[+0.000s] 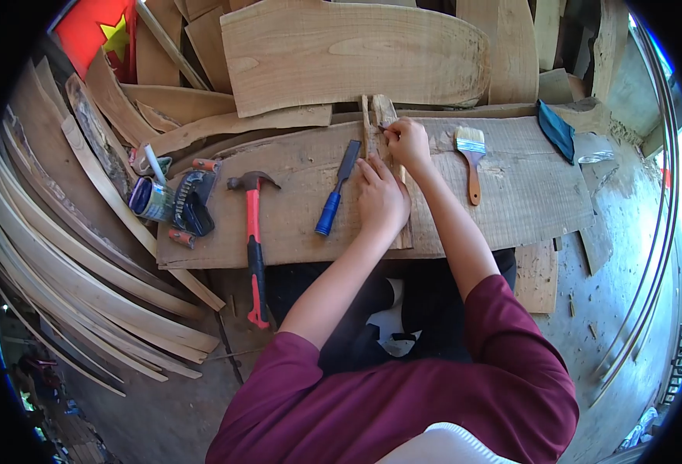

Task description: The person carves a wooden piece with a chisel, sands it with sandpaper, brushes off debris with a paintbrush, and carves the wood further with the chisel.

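Two narrow strips of wood, one a rough-edged wooden strip (pixel 384 110), lie lengthwise on a broad plank in front of me. My left hand (pixel 383 193) rests on the strips, its fingers stretched out and pointing away from me. Just beyond it, my right hand (pixel 409 145) is closed in a pinch over the wooden strip. A small dark tip shows at its fingertips, too little to name. Left of my hands lies a chisel (pixel 338 189) with a blue handle. A paintbrush (pixel 471 158) with a wooden handle lies to the right.
A claw hammer (pixel 254 240) hangs past the near edge of the plank (pixel 294 174). A clear-lidded case (pixel 192 203) and an open can (pixel 151 197) sit at the left. A teal cloth (pixel 556 131) lies far right. Curved boards (pixel 86 255) are stacked at left; a wide board (pixel 348 54) stands behind.
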Action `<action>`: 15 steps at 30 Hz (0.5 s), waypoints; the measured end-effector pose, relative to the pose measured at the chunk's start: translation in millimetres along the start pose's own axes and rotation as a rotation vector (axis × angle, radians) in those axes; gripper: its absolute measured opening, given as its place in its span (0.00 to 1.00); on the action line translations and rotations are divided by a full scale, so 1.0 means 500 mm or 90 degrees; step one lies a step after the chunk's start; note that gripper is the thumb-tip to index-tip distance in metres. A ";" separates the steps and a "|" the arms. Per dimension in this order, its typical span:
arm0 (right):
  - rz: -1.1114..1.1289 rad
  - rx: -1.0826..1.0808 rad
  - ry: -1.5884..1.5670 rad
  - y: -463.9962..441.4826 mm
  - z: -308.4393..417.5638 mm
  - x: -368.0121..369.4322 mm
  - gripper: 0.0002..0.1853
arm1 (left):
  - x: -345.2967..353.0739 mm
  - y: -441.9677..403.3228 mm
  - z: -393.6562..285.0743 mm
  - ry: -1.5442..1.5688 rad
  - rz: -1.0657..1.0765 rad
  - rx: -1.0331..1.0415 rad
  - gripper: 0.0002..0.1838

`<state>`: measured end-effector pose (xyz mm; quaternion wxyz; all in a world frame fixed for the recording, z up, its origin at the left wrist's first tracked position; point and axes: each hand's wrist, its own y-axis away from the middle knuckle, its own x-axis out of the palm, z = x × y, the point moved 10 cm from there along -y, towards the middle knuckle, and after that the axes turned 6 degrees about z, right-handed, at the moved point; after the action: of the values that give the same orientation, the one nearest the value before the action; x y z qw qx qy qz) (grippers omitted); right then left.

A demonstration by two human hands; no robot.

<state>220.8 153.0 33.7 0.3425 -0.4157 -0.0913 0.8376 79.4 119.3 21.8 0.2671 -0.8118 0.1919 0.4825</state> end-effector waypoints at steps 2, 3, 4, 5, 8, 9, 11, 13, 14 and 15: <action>-0.008 0.019 0.016 -0.051 -0.019 0.017 0.06 | 0.003 0.001 0.003 -0.006 -0.010 0.007 0.34; 0.044 0.079 0.036 -0.076 -0.034 0.035 0.07 | 0.000 0.002 0.001 -0.006 -0.020 0.013 0.35; 0.041 0.077 0.032 -0.086 -0.030 0.039 0.07 | -0.001 0.001 0.000 -0.010 -0.023 0.014 0.35; 0.028 0.057 0.053 -0.093 -0.018 0.042 0.07 | 0.001 -0.001 0.002 -0.001 -0.012 0.011 0.35; 0.027 0.054 0.058 -0.081 -0.012 0.039 0.07 | 0.003 0.000 0.009 0.016 -0.003 0.006 0.34; 0.034 0.069 0.043 -0.072 -0.021 0.036 0.07 | 0.002 0.000 0.007 0.025 -0.007 0.009 0.34; 0.019 0.045 0.040 -0.050 -0.022 0.023 0.07 | 0.005 -0.001 0.008 0.029 0.001 0.005 0.34; 0.007 0.022 0.035 -0.028 -0.020 0.012 0.07 | -0.005 -0.002 0.007 0.032 0.011 -0.001 0.34; -0.015 0.013 0.030 -0.018 -0.020 0.001 0.06 | -0.003 -0.003 0.005 0.051 0.034 -0.001 0.34; -0.036 0.005 0.025 -0.004 -0.017 -0.011 0.06 | 0.003 0.000 0.004 0.071 0.060 -0.002 0.34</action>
<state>230.6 149.8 32.5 0.3692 -0.4279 -0.0927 0.8198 78.4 120.5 19.6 0.2319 -0.8277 0.2440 0.4490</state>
